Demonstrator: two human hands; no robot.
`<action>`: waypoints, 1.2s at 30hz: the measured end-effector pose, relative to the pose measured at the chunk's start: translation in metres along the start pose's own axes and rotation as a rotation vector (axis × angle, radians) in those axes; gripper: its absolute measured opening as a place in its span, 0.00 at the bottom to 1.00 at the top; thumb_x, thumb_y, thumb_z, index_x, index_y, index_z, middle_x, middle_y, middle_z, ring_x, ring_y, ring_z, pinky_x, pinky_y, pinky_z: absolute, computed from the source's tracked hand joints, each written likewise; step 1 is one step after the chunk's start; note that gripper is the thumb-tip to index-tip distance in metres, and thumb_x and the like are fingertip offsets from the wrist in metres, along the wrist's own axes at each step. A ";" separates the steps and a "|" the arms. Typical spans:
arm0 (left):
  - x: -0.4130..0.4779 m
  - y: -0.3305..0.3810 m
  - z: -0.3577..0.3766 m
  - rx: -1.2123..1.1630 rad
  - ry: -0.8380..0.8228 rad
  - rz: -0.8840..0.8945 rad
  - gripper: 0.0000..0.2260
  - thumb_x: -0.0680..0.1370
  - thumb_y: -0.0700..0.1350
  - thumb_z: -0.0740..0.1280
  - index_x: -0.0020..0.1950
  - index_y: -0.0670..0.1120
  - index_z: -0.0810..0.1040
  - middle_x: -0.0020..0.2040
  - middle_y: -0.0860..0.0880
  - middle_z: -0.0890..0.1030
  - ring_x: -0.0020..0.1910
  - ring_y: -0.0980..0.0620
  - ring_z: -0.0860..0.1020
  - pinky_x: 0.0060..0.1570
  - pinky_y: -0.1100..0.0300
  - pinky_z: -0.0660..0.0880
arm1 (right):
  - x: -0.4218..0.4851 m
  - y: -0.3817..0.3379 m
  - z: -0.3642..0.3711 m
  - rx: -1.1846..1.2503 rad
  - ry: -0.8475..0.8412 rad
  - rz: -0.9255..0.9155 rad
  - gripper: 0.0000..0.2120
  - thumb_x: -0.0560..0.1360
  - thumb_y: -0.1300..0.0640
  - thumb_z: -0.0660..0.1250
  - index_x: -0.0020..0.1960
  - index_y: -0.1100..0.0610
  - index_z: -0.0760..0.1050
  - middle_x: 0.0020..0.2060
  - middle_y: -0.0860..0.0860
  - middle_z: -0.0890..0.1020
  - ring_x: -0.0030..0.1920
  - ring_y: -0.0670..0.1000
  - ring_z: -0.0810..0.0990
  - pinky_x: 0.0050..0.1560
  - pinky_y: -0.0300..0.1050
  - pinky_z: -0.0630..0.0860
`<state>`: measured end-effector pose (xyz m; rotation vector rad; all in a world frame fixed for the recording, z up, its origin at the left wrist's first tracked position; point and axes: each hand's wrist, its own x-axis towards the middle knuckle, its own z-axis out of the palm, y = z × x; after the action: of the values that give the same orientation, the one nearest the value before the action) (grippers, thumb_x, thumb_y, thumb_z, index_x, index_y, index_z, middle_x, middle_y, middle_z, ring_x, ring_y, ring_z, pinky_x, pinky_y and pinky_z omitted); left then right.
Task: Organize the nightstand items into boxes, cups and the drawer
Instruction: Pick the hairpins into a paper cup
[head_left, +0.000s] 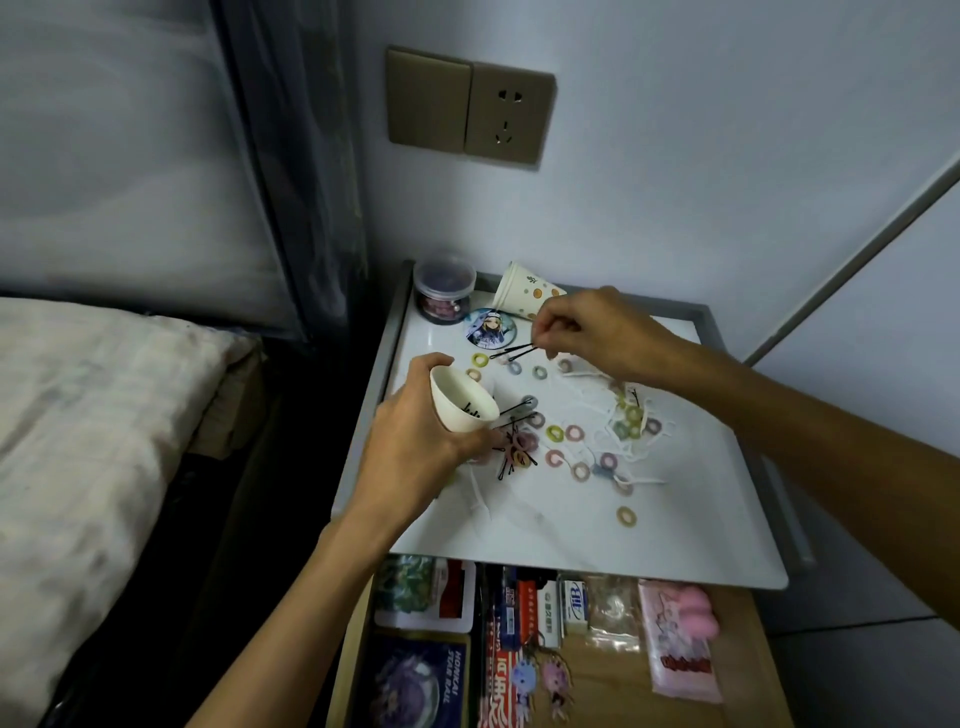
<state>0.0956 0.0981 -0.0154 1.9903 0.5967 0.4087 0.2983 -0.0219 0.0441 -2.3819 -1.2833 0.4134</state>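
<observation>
A big bed (104, 415) with a pale cover sits on the left. Next to it stands the nightstand (597, 540), with a white top and a grey rim. Under the top, the drawer (748, 649) is pulled out. It holds small packs, cards and a pink pouch.

The left hand (415, 436) is over the left side of the top. Its fingers and thumb are curled round a white cup (460, 402), which it holds tipped, with the mouth facing up and toward the camera. A few black pins lie inside the cup.

The right hand (597, 327) is over the back of the top. Its thumb and fingertips are pressed close and pinch the ends of some black hairpins (511, 353). The pins stick out to the left, near a round badge (487, 327). I cannot tell if they touch the top.

A dotted cup (524, 293) lies on its side at the back, behind the right hand. A clear round box (444, 291) with a lid stands in the back left corner, just beside the badge.

More loose hairpins (514, 460) lie in a small heap right by the left hand's fingers. Little coloured hair rings (555, 433) and thin white strings (592, 374) are spread all over the middle of the top.
</observation>
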 end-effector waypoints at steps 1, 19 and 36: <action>-0.001 -0.001 0.003 0.011 -0.006 0.003 0.35 0.63 0.50 0.82 0.65 0.55 0.69 0.50 0.57 0.78 0.47 0.53 0.79 0.40 0.57 0.78 | -0.003 -0.010 -0.002 0.048 -0.014 -0.023 0.02 0.77 0.58 0.70 0.47 0.52 0.81 0.38 0.44 0.84 0.41 0.40 0.82 0.42 0.33 0.75; -0.005 0.003 0.021 0.010 -0.012 0.045 0.34 0.64 0.55 0.80 0.65 0.58 0.67 0.54 0.53 0.80 0.53 0.47 0.78 0.50 0.46 0.78 | -0.056 0.133 0.026 -0.007 0.106 0.651 0.12 0.77 0.54 0.70 0.54 0.61 0.80 0.50 0.56 0.83 0.45 0.52 0.78 0.45 0.43 0.72; -0.002 0.004 0.018 -0.023 -0.020 0.037 0.35 0.61 0.57 0.80 0.63 0.61 0.67 0.52 0.55 0.80 0.51 0.48 0.79 0.48 0.46 0.78 | -0.028 0.133 0.043 -0.118 0.247 0.697 0.08 0.78 0.55 0.67 0.46 0.59 0.80 0.41 0.56 0.84 0.36 0.56 0.83 0.38 0.45 0.80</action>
<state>0.1041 0.0824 -0.0198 1.9834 0.5407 0.4167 0.3612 -0.1024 -0.0557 -2.8247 -0.3503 0.2216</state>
